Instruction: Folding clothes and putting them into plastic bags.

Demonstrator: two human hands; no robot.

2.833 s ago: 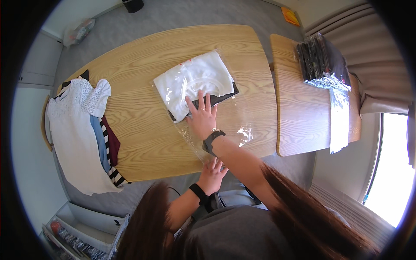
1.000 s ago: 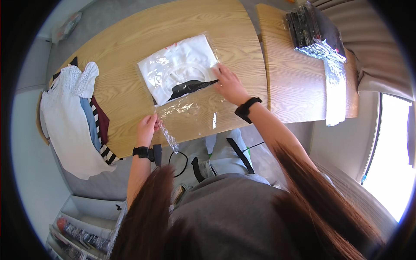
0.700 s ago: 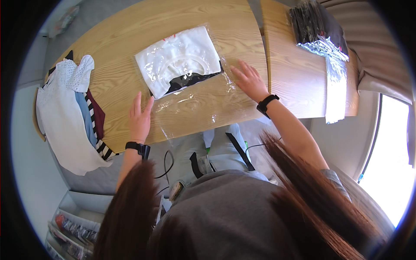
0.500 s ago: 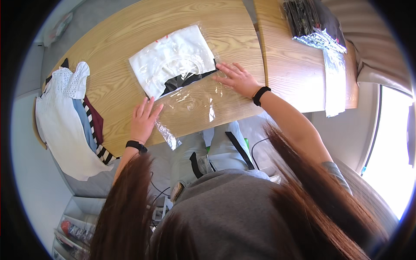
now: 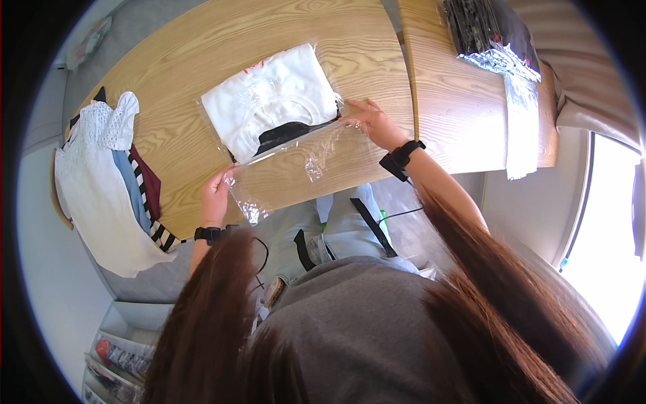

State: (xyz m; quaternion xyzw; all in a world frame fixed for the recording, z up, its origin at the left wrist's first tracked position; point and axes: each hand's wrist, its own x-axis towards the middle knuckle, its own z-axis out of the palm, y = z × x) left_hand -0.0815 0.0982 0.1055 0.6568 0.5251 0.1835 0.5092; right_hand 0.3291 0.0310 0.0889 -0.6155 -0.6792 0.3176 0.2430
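A folded white T-shirt (image 5: 269,94) with a dark inside at its collar and a small red mark lies in a clear plastic bag (image 5: 269,183) on the wooden table. Its unfilled end spreads towards me, past the table's near edge. My left hand (image 5: 214,200) is closed on the bag's left side, with the fingertips partly turned out of view. At the other side, beside the shirt's right corner, my right hand (image 5: 379,128) pinches the film between thumb and fingers, one finger stretched out. Both wrists wear black bands.
At the left table edge hang a white garment (image 5: 94,182) and blue, striped and maroon ones. A second table (image 5: 457,114) on the right bears a stack of dark bagged items (image 5: 488,34) and clear film. Below left stands a shelf unit (image 5: 131,330) with packages.
Both hands have gone from lying spread on the bag to gripping its sides. The bag's near end is now lifted and drawn tauter, with a straighter edge beside the shirt.
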